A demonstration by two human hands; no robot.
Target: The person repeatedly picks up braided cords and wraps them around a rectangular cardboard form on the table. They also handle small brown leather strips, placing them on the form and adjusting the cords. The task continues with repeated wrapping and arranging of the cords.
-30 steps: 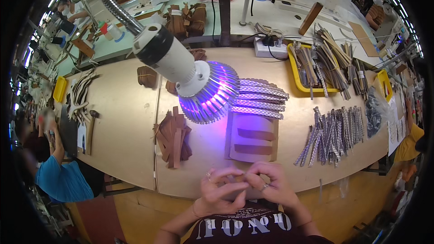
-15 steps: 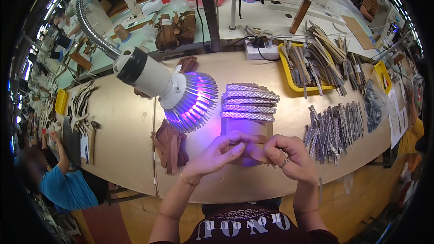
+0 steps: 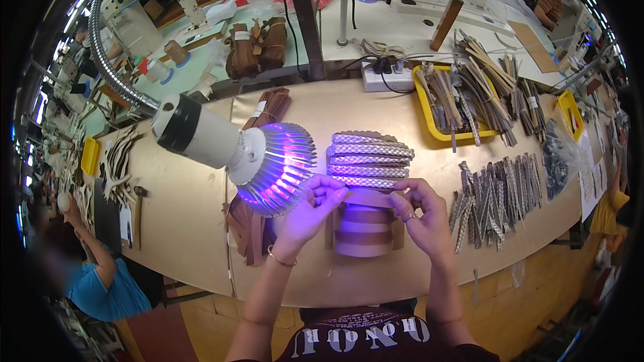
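Observation:
Between my two hands a flat brown leather strip (image 3: 367,197) spans crosswise, close below the braided pieces. The fingertips of my left hand (image 3: 310,209) are closed on its left end, while my right hand (image 3: 424,220) pinches the right end. Several silvery braided strips (image 3: 371,160) lie in rows on a board just beyond my fingers. Nearer to me, on the same stack, brown and paler bands (image 3: 363,237) alternate under the purple light. A lamp (image 3: 275,167) with a finned metal head glows purple right beside my left hand.
Brown strip bundles (image 3: 246,229) lie partly behind the lamp. To the right are loose braided strips (image 3: 498,191) and a yellow tray (image 3: 429,121) of long strips. A white power strip (image 3: 388,78) sits at the table's back, a hammer (image 3: 138,218) far left. A co-worker in blue (image 3: 111,288) sits left.
Both hands have moved away from my body and farther apart, and the strip is stretched out between them. The banded rows they covered now show. The lamp appears slightly lower and farther left.

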